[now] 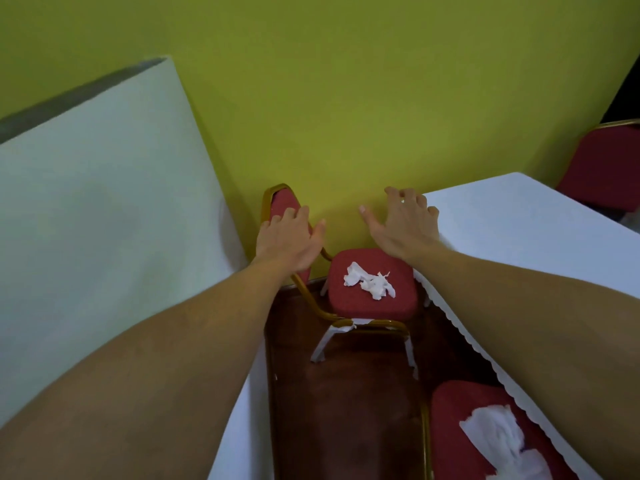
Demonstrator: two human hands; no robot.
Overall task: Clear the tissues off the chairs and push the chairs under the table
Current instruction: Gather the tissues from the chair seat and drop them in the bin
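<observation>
While the person leans forward with both bare forearms stretched out, the head view shows the left hand (289, 237) laid over the padded backrest (284, 202) of a red banquet chair (372, 306), fingers spread and fairly straight, not wrapped round the gold frame; whether the palm bears on it I cannot tell. The right hand (403, 223) is spread loose and grasping nothing, with a ring (401, 201) on one finger, at the near-left corner of the right-hand table (536, 230), which is covered by a white cloth with a scalloped edge. Between the two hands and lower, the chair's seat carries a small heap of crumpled white tissues (369, 280), lying about mid-seat. This chair stands on the dark red-brown floor (346, 393) against the yellow-green wall (346, 98), its back towards the left, its seat just beside the hanging cloth of the right-hand table rather than under it. Its legs show white wrapping, torn in places. Near the bottom right, a second red chair (460, 452) sits with its seat partly beneath the same cloth edge, and a larger wad of tissue (502, 441) rests on it. To the left rises another white-clothed table (104, 202). At the far right, beyond the right-hand table, a third red chair (606, 168) is partly in view.
</observation>
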